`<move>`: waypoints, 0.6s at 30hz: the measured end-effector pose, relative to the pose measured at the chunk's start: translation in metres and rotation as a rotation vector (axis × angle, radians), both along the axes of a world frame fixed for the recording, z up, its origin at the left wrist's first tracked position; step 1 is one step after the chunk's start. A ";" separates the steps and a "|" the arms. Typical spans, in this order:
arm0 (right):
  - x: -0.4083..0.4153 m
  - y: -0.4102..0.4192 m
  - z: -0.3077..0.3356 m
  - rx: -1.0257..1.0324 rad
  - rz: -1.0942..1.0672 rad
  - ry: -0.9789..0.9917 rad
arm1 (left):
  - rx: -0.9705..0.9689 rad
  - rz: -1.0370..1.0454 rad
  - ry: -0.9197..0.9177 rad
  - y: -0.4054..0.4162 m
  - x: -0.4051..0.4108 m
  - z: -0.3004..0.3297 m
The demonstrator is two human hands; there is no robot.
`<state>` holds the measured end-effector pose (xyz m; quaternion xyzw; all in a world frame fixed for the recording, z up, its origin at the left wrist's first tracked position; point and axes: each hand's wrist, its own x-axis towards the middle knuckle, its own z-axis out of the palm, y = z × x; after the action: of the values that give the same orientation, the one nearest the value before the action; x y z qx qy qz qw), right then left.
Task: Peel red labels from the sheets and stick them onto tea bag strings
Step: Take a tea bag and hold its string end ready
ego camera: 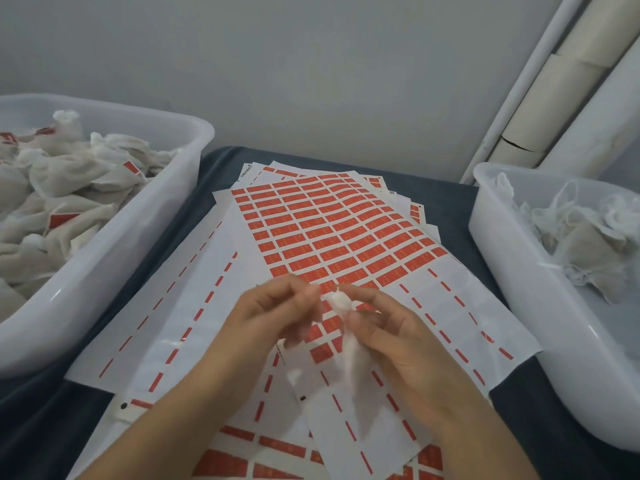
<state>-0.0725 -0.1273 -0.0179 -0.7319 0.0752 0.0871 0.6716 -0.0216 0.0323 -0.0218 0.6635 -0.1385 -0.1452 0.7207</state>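
Note:
Sheets of red labels [332, 223] lie fanned over the dark table. Above their near part, my right hand [391, 337] holds a white tea bag [346, 341], blurred by motion, its gathered top [337, 299] between the fingertips. My left hand [273, 317] is just left of it, fingers curled and pinching at the bag's top, where the string is too blurred to make out. I cannot tell whether a label is between the fingers.
A large white tub [145, 258] at the left holds several tea bags with red labels. A second white tub [519, 289] at the right holds several bags with loose strings. Peeled sheets [166, 323] with red dashes lie under my hands. A grey wall stands behind.

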 end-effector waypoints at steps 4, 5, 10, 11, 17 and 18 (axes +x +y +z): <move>0.001 -0.003 -0.002 0.040 0.021 0.011 | -0.324 0.036 0.296 0.009 0.008 0.007; 0.001 -0.002 -0.003 0.041 0.027 0.008 | -0.402 0.057 0.334 0.011 0.010 0.008; 0.001 0.005 -0.002 -0.064 0.040 0.010 | -0.560 0.051 0.371 0.009 0.008 0.005; 0.001 0.005 0.000 -0.105 0.026 -0.002 | -0.534 0.011 0.353 0.008 0.007 0.004; -0.035 -0.036 0.024 -0.512 -0.407 -0.171 | -0.398 0.142 0.165 0.014 0.006 0.015; -0.047 -0.045 0.024 -0.593 -0.461 -0.156 | -0.299 0.182 0.101 0.014 0.006 0.015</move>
<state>-0.1191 -0.1726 0.0061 -0.8626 0.2085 -0.1479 0.4365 -0.0155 0.0468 -0.0073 0.5505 -0.0617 -0.0903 0.8276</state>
